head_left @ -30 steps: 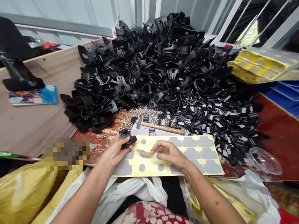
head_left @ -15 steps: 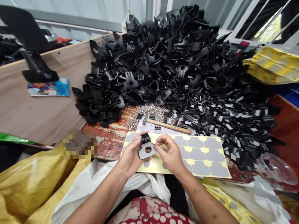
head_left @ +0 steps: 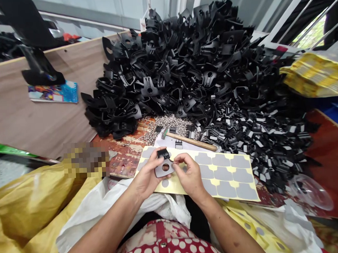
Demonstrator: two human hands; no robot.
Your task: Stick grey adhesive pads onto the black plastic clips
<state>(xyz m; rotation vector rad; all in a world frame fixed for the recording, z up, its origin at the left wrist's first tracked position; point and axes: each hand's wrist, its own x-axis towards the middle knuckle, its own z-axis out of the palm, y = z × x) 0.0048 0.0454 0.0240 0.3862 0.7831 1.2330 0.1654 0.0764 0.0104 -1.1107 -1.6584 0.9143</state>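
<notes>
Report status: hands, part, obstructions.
Left hand holding black part, gray face showing. Right hand fingertips at its edge. Hammer beyond sticker sheet, apart from both hands.

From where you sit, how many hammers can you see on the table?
1. The hammer lies between the small silver bits and the yellow sticker sheet, its handle pointing right. Any buried under the heap of black parts would be hidden.

The holed piece (head_left: 160, 171) looks like smooth plastic. The hammer handle (head_left: 192, 141) is wood. Tiny metal bits (head_left: 174, 121) shine. The sticker sheet (head_left: 218, 167) looks like glossy paper. The tabletop (head_left: 118, 159) is rough and chipped.
</notes>
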